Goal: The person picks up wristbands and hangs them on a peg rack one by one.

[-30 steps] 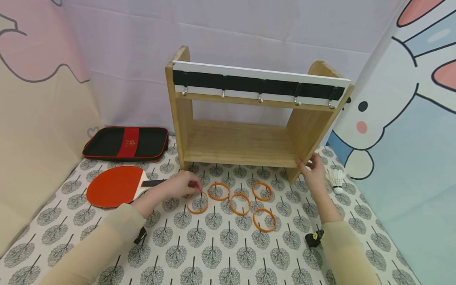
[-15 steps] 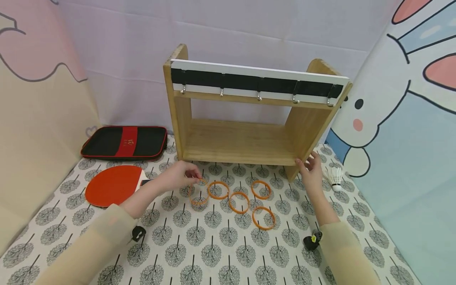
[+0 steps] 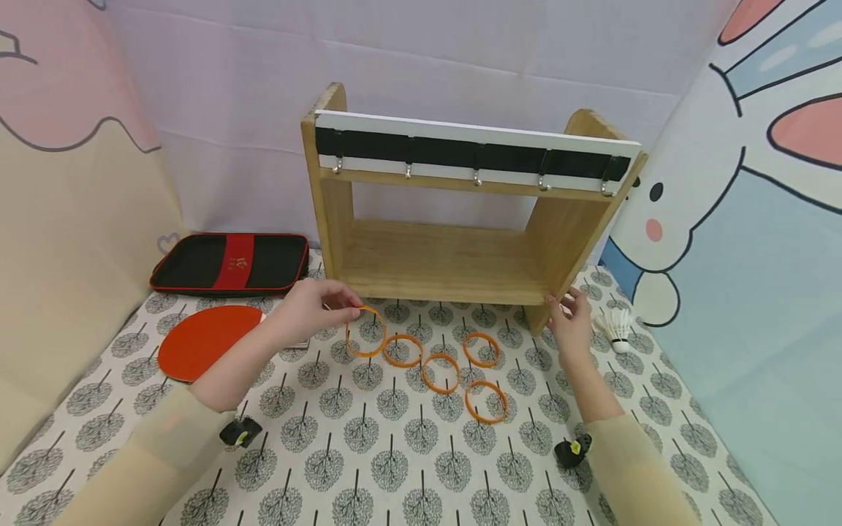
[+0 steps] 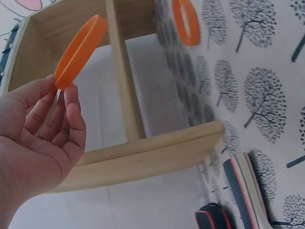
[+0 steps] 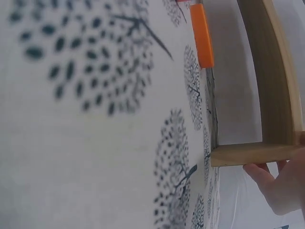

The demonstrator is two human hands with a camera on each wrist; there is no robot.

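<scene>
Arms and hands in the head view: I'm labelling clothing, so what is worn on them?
Both arms wear long beige sleeves, left and right. A small black camera with a yellow spot sits at each wrist, left and right. Both hands are bare.

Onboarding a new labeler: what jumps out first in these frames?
The wooden rack with its row of hooks stands centre-back. In front, the left hand pinches one orange ring above the cloth, with four more rings flat beside it. The right hand touches the rack's right foot.
</scene>
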